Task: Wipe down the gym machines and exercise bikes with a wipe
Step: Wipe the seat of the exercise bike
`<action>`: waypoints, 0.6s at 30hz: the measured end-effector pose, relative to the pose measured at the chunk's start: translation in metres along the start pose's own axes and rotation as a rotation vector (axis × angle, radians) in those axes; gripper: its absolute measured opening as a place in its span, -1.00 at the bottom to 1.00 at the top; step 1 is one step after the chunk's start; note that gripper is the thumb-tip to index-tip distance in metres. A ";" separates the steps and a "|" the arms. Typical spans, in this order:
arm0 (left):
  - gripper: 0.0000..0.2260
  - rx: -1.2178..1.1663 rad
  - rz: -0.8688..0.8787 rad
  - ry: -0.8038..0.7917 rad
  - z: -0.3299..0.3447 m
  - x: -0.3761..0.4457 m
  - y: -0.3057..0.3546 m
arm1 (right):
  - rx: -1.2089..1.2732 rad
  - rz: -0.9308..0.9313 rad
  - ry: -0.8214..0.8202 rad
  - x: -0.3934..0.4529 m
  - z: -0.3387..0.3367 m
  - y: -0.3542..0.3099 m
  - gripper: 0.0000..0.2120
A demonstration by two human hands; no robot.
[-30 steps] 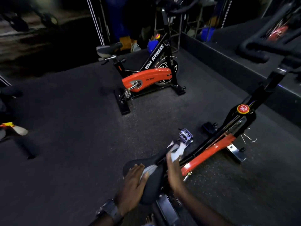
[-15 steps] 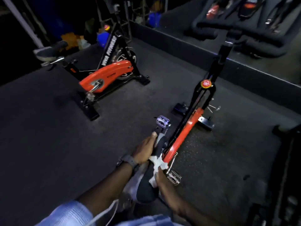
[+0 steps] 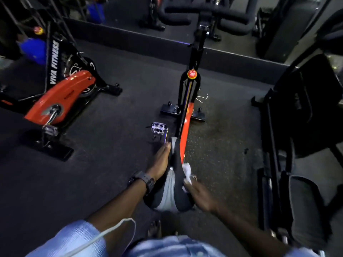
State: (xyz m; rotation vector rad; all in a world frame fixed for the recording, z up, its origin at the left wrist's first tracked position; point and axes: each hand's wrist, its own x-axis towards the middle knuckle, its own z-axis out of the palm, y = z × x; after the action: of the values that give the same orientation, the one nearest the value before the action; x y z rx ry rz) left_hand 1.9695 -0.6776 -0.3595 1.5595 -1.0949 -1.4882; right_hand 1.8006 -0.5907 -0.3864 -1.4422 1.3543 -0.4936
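Step in hand, by the look of it: wiping the saddle (image 3: pixel 173 184) of the near bike (image 3: pixel 186 115), the person standing behind it and looking down along its frame.

Left hand (image 3: pixel 161 160) lay flat against the saddle's left flank near the nose, fingers straight and together, pressing as if to steady it; it held nothing. A dark watch (image 3: pixel 143 179) sat on that wrist.

Right hand (image 3: pixel 199 195) was blurred with motion at the saddle's right edge. Its fingers looked closed on the white wipe (image 3: pixel 187 172), which was bunched against the right side of the saddle, about midway along.

Saddle: long axis ran away from the person, the narrow nose pointing toward the handlebars (image 3: pixel 204 14) and the red knob (image 3: pixel 192 73), the wide grey-and-black rear nearest the body. It sat level, as far as could be judged from above.

Next move, as a judgement: carry the wipe along the right flank and over the top, working with the long axis; the left hand would need to shift off the left flank so that side can be covered. The frame, pedal (image 3: pixel 158 127) and handlebars looked yet to be done.

A second bike (image 3: pixel 61 97), red and black, stood well apart to the left on the dark floor (image 3: pixel 111 164).
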 end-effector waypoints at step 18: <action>-0.56 0.189 0.012 -0.100 -0.021 -0.023 -0.009 | -0.124 -0.043 0.596 -0.060 0.112 0.011 -0.44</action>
State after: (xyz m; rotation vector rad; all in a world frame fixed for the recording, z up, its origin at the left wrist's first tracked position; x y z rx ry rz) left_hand 1.9913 -0.6544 -0.3569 1.6157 -1.3334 -1.5043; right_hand 1.8725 -0.4899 -0.4165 -1.4865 1.8470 -0.9326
